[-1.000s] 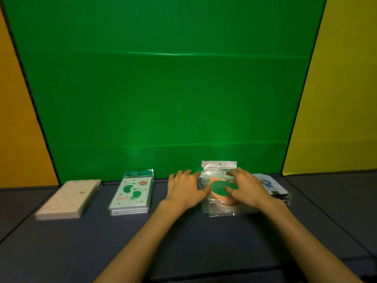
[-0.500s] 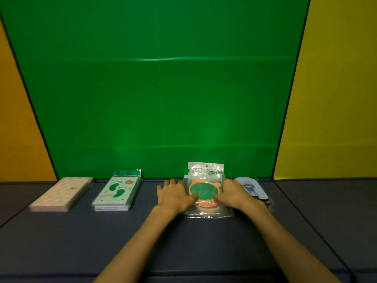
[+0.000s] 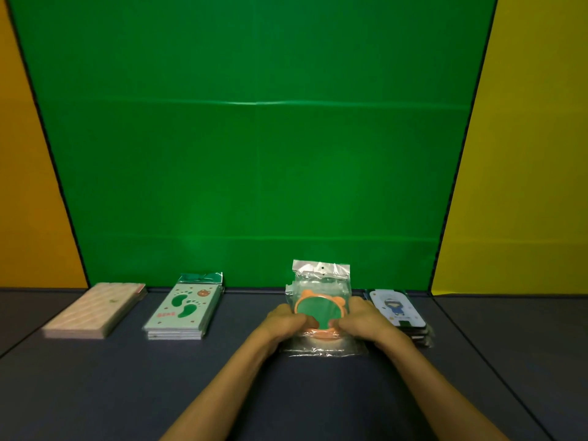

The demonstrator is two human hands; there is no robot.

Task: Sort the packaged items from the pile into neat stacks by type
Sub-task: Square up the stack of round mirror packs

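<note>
A stack of clear bags holding round orange-rimmed green items lies at the table's far middle. My left hand grips its left side and my right hand grips its right side, thumbs pressed on the top bag. Three other stacks lie in the same row: pale pink striped packets at the far left, mint packets with green footprints beside them, and white packets with a blue cartoon figure just right of my right hand.
The dark blue table runs to a green backdrop right behind the stacks. Orange and yellow panels flank it. Seams cross the table at the far left and right.
Both hands have slid from flat on the bags to gripping the stack's near sides, thumbs on top. The camera view has shifted a little.
</note>
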